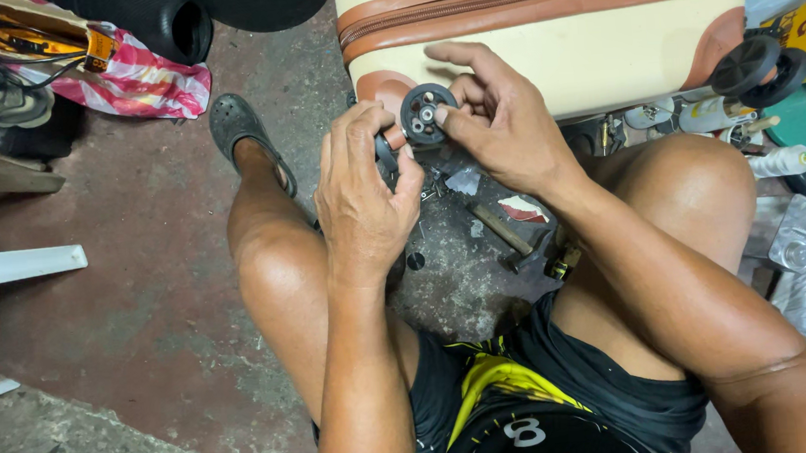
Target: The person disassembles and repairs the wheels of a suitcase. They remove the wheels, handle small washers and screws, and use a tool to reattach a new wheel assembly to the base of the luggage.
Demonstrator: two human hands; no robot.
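The left hand [360, 196] is reaching up from between the knees, forearm running straight up the middle of the view, wrist bent back slightly and knuckles facing the camera. Its fingers are curling tight around a small dark part [384, 150] at the lower left edge of a black suitcase wheel [426, 113]; what exactly that part is cannot be told, since the fingers are covering most of it. The right hand [502, 125] is coming in from the right, forearm crossing over the right thigh, palm turned down. Its thumb and forefinger are pinching the wheel at its right rim, while the other fingers are spreading loosely above it against the cream suitcase [599, 52]. So both hands are closed in a grip, and the wheel is sitting between them, right at the suitcase's lower left corner.

One wheel is being held. A second pair of black wheels [759, 69] is standing mounted on the suitcase corner well to the right of the right hand. One hammer [508, 236] is lying on the concrete floor just below the right wrist, between the knees. One small dark round piece [415, 261] is lying on the floor beside the left wrist. One dark sandal [244, 138] is being worn on the foot to the left of the left hand.
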